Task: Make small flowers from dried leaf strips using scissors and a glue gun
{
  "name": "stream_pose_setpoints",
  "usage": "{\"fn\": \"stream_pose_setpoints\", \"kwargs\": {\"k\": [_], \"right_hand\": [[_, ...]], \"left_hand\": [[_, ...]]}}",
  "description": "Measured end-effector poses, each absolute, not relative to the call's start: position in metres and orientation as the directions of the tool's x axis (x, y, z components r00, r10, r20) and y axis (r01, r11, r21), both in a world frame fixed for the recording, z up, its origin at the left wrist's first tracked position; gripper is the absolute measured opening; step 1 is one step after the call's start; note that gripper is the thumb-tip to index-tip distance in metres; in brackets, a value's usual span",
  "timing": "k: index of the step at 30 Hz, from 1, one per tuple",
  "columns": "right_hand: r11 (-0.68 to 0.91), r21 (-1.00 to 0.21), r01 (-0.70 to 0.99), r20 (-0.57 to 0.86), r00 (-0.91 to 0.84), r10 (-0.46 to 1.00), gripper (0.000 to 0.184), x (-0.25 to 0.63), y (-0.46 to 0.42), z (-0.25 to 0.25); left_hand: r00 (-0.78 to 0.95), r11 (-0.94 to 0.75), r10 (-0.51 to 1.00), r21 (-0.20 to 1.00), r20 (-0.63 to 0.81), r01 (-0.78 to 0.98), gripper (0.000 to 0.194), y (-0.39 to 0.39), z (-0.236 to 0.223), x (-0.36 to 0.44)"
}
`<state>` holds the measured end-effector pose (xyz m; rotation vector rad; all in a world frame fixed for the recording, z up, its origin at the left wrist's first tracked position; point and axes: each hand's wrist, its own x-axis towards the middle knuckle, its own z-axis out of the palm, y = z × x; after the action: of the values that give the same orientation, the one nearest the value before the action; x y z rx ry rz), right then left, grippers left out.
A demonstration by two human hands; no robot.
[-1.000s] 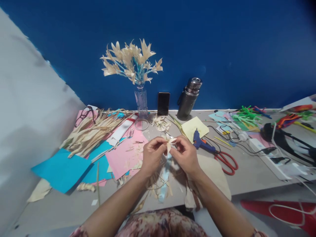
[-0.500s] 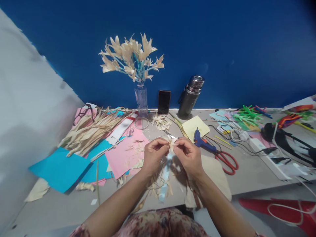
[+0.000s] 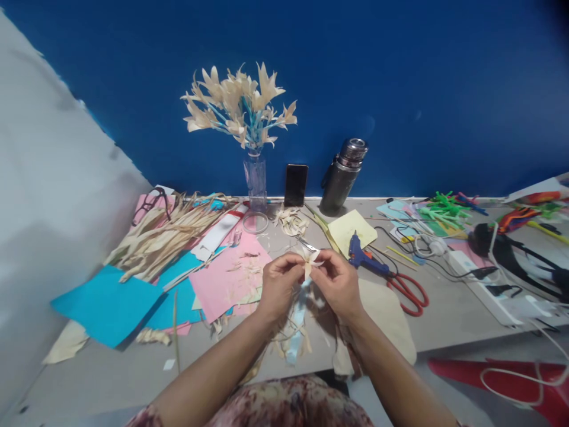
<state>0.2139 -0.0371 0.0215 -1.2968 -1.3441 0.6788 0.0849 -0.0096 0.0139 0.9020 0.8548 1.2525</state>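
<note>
Pinching a small pale flower (image 3: 308,264) between the fingers of both hands

The left hand (image 3: 279,283) and the right hand (image 3: 336,283) are almost closed, each with thumb and fingers on the flower, which is in the middle between them. Just below the hands, a light blue strip (image 3: 295,338) is visible. To the right of the right hand lie a blue glue gun (image 3: 368,261) and red scissor handles (image 3: 416,306). To the left of the left hand there is pink paper (image 3: 217,284), and beyond both hands stands a dark flask (image 3: 339,188)
</note>
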Motion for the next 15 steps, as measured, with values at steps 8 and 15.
{"fn": "stream_pose_setpoints", "kwargs": {"k": [8, 15], "right_hand": [[0.34, -0.888, 0.311, 0.397, 0.141, 0.907, 0.002, 0.2143, -0.0353, 0.0209], [0.348, -0.863, 0.365, 0.445, 0.226, 0.867, 0.002, 0.2085, -0.0355, 0.0227]], "left_hand": [[0.137, 0.03, 0.99, 0.95, 0.014, -0.31, 0.004, -0.0105, 0.016, 0.0837], [0.124, -0.021, 0.99, 0.95, 0.062, -0.31, 0.005, -0.0124, 0.0197, 0.0864]]}}
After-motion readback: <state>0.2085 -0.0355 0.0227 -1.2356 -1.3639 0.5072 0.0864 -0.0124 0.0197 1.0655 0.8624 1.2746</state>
